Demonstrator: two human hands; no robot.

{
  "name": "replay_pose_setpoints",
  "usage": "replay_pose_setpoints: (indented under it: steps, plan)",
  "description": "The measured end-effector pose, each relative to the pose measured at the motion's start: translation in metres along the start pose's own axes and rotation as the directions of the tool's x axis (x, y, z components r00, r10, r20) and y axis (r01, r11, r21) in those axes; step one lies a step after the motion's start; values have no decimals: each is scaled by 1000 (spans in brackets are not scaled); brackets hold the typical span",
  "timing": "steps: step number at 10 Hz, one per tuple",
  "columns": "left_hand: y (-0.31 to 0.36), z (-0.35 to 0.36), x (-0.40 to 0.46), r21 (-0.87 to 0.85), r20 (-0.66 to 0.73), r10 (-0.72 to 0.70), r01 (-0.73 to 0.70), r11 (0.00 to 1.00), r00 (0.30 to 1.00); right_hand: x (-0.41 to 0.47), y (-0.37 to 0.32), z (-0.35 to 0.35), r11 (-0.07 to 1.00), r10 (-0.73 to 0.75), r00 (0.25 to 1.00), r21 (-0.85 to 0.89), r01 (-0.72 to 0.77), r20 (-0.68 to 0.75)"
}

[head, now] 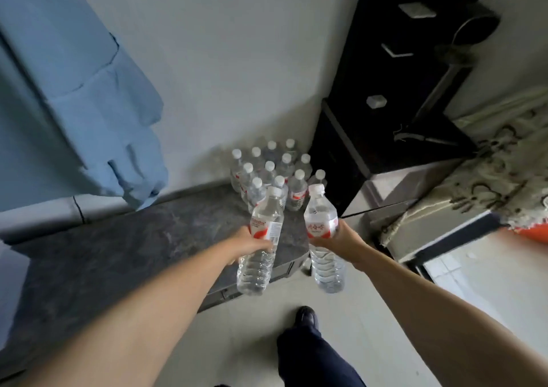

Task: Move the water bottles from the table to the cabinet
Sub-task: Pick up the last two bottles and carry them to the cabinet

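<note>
At mid-frame, above the desk's right front corner, both hands hold a bottle apiece.

Left hand: fingers wrapped round the label band of the left bottle; fingertips show on the bottle's right side. The bottle is clear of the desk, cap up and away from the body, base toward the camera, tilted slightly.

Right hand: fingers round the label band of the right bottle, most of them hidden behind it. Same attitude: cap up and away, base hanging over the floor just off the desk's right edge.

The two bottles are side by side, near each other, not touching. Long axes roughly parallel.

Just beyond the caps, a cluster of bottles stands upright at the desk's far right corner, against the wall. Exact count unclear.

Dark cabinet stands to the right of the cluster, close against the desk's right edge. From the fingers it lies ahead and to the right; the right hand is nearer.

Judgement: both bottles lifted, carry stage. The next move needs a swing rightward, bottles kept upright. Which shelf or surface takes them cannot be told.

Blue cloth hangs upper left. One dark shoe on the floor below.
</note>
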State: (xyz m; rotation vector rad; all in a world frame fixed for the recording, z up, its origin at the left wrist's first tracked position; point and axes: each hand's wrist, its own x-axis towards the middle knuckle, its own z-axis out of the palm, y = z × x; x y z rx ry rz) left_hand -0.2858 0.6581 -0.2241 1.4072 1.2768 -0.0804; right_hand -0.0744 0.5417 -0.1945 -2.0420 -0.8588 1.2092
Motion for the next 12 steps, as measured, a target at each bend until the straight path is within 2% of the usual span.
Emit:
replay_pose_setpoints:
  steps: [1, 2, 4, 6, 8, 9, 11, 12]
  plan:
    - [31, 21, 33, -130, -24, -71, 67, 989, 997, 57, -2, -37, 999, 3, 993, 37, -7, 119]
    - [41, 40, 62, -242, -44, -162, 147, 959, 986, 101, 5, -51, 999, 44, 986, 21, -48, 158]
    - [29, 73, 130, -389, -189, -294, 204, 898, 937, 173, 51, -32, 988, 144, 978, -72, -135, 149]
    - [6, 89, 199, -396, -365, -248, 91, 914, 897, 235, 83, 6, 992, 95, 994, -86, -90, 54]
    - [-16, 105, 245, -428, -557, -216, -55, 902, 802, 284, 97, 54, 998, 30, 991, -49, -36, -128]
    - [-28, 115, 260, -449, -607, -195, -130, 884, 770, 295, 111, 75, 998, -20, 987, -57, 11, -162]
    - [-46, 118, 283, -489, -597, -123, -238, 839, 793, 304, 128, 86, 999, -40, 986, 8, 42, -164]
    - [-46, 115, 280, -465, -547, -64, -240, 852, 835, 298, 129, 81, 1000, 4, 996, -31, -7, -85]
